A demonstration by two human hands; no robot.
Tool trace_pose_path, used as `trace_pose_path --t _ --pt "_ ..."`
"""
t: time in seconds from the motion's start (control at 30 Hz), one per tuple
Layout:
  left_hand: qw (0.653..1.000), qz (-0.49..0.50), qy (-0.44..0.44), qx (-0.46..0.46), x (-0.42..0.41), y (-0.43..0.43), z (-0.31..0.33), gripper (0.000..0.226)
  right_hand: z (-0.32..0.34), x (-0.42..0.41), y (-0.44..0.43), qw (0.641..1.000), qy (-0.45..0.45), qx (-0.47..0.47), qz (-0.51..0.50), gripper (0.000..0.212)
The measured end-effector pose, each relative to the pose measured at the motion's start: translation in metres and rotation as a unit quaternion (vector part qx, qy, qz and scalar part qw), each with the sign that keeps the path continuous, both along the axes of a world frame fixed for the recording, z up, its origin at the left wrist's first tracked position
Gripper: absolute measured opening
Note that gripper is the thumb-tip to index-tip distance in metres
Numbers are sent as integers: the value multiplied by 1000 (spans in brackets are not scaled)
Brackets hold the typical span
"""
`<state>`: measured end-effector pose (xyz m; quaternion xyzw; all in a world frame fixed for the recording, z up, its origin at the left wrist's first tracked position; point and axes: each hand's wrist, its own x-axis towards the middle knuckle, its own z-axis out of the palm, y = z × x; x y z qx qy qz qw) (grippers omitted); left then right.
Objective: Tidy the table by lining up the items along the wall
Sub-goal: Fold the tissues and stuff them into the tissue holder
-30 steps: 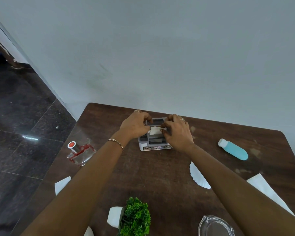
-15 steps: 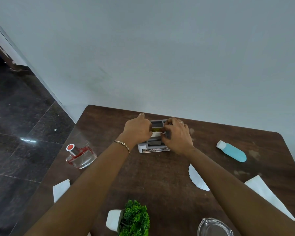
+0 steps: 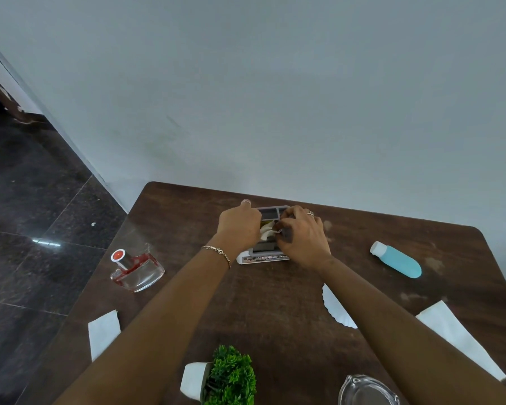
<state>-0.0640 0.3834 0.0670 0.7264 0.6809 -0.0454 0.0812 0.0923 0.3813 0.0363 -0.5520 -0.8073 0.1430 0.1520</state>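
A grey and white compartment organizer (image 3: 263, 258) sits on the brown table (image 3: 187, 217) close to the wall. My left hand (image 3: 238, 228) grips its left side. My right hand (image 3: 301, 236) grips its right side, and its fingertips pinch a small white paper (image 3: 265, 231) over the middle compartment. Most of the organizer is hidden under both hands. A perfume bottle with a red cap (image 3: 136, 270) lies at the left. A blue bottle with a white cap (image 3: 398, 260) lies on its side at the right.
A small green plant in a white pot (image 3: 222, 378) lies tipped at the near edge. A clear glass lid (image 3: 365, 390) is near it. White napkins (image 3: 103, 337) (image 3: 462, 337) and a fluted paper liner (image 3: 333, 306) lie flat. The floor drops off left.
Both hands and the organizer have moved farther toward the wall. The white paper between the hands now sticks up more.
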Motion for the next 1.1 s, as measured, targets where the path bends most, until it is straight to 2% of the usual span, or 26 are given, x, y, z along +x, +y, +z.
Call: trace_pose_path --t 0.2,0.5,0.63,0.7,0.83,0.97,1.1 --pt "987 40 -152 33 -12 0 13 23 5 -2 5 1000 2 16 -8 17" --pt "974 55 -220 -25 -20 2 9 18 9 -10 10 1000 19 23 -1 17" --pt "960 73 -269 -38 -23 2 8 38 10 -14 11 999 39 0 -11 22" --pt "962 64 -263 -35 -24 1 9 42 11 -16 13 998 53 -8 -10 29" --pt "966 87 -243 28 -24 -1 6 25 11 -15 17 999 45 13 -9 31" --pt "971 53 -231 29 -18 -6 3 21 7 -9 18 1000 16 0 -5 35" --pt "975 40 -214 43 -13 -8 -2 18 4 -6 18 1000 12 6 -17 21"
